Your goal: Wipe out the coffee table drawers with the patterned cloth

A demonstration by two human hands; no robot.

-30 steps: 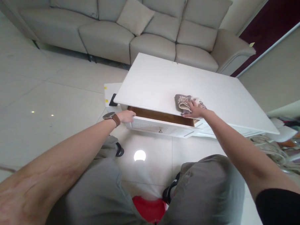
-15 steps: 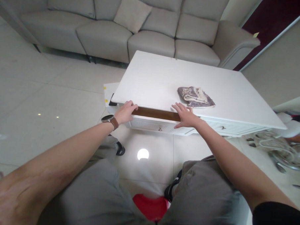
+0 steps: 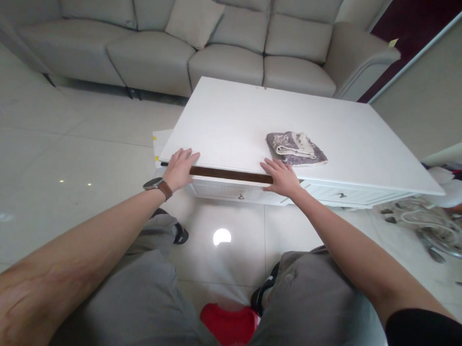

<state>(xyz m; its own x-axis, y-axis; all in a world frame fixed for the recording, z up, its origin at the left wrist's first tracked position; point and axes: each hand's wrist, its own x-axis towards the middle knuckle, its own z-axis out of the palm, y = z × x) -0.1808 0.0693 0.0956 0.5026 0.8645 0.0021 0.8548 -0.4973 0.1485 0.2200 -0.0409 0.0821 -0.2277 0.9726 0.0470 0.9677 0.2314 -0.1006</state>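
A white coffee table (image 3: pixel 237 117) stands in front of me, its front drawer (image 3: pixel 230 185) open only a narrow brown slit. My left hand (image 3: pixel 179 168), a watch on its wrist, lies flat with fingers spread on the drawer's left top edge, against the table top. On the drawer's right end my right hand (image 3: pixel 280 176) also rests flat and open. A folded grey patterned cloth (image 3: pixel 295 148) lies on the table top just beyond my right hand, untouched.
A beige sectional sofa (image 3: pixel 228 50) with a cushion (image 3: pixel 194 16) stands behind the table. Cables and clutter (image 3: pixel 431 227) lie on the tiled floor at right. A second drawer (image 3: pixel 352 195) is closed. I sit on a red stool (image 3: pixel 228 326).
My right hand left the cloth on the table top and came down to the drawer front. Both hands have pushed the drawer inward, so its opening shrank to a slit.
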